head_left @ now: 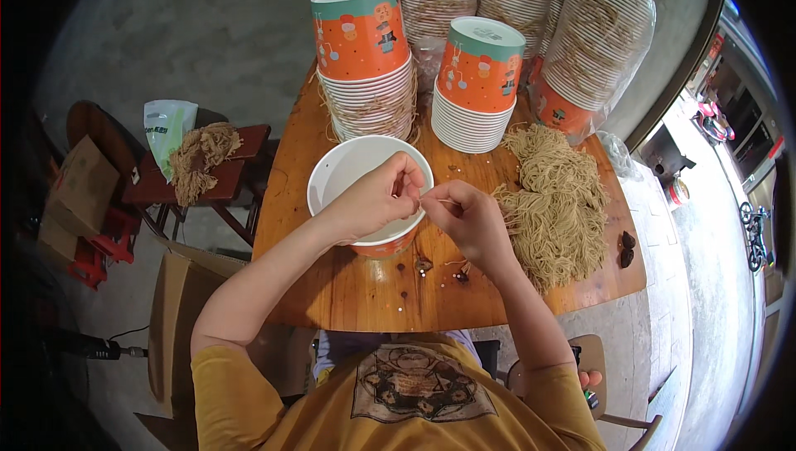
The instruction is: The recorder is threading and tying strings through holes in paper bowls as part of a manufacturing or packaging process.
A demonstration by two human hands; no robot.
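A white-lined paper bucket (352, 157) with an orange outside stands on the wooden table in front of me, its mouth up. Over its right rim, my left hand (373, 202) is closed, fingertips pinched together. Close beside it, just outside the rim, my right hand (471, 223) is pinched too. A thin pale strand of twine shows at the fingertips where the hands meet; its ends are hidden. Right of my right hand lies a big heap of tan twine (560, 223) in loose hanks.
Behind the bucket rise two upside-down stacks of orange-and-green buckets, the left stack (365, 61) strung with twine and the right stack (477, 82). Bagged stacks (597, 36) stand farther back. Dark lumps (627, 249) and white bits lie on the table (373, 293). More twine (203, 161) covers a stool at left.
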